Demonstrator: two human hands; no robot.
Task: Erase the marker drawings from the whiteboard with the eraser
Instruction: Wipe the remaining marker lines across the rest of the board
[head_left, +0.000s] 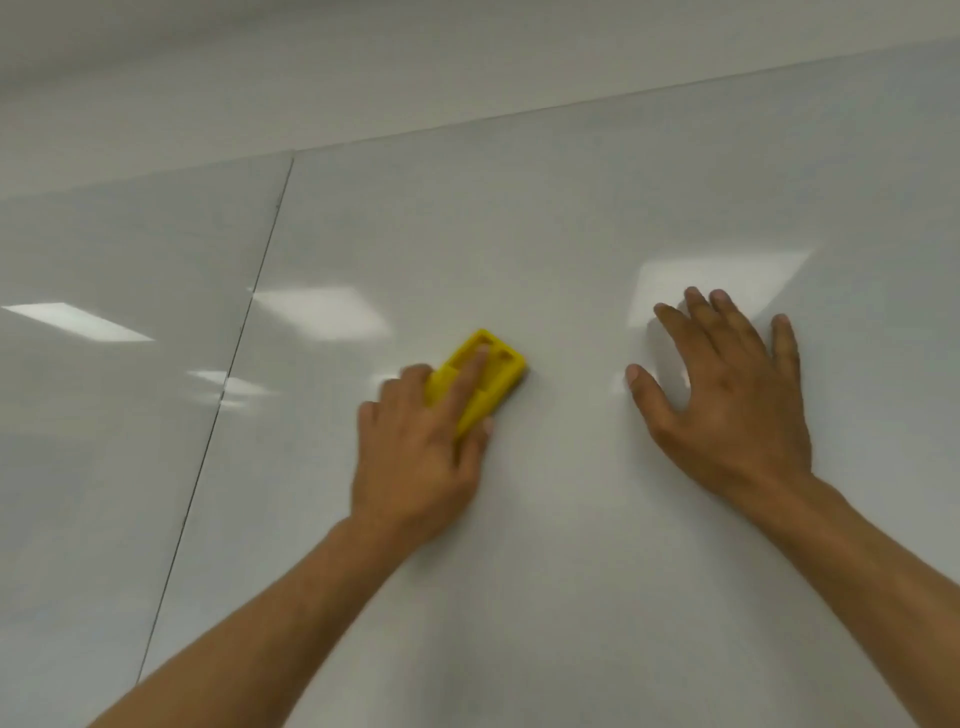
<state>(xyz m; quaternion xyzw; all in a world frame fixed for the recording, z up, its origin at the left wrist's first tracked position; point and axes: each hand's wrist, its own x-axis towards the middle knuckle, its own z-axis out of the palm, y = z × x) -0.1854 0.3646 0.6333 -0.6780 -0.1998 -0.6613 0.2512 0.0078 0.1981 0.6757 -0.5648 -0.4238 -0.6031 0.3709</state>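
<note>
A glossy whiteboard (571, 218) fills most of the view, and I see no marker drawings on the part that shows. My left hand (421, 457) grips a yellow eraser (498, 371) against the board, index finger stretched along its top and thumb at its lower right side. The eraser points up and to the right. My right hand (727, 395) lies flat on the board to the right of the eraser, fingers spread, holding nothing.
A thin dark seam (234, 364) runs down the board left of my left hand, splitting it into two panels. The board's top edge (571, 106) slants across the upper view, with plain wall above. Bright ceiling-light reflections (322, 312) show on the surface.
</note>
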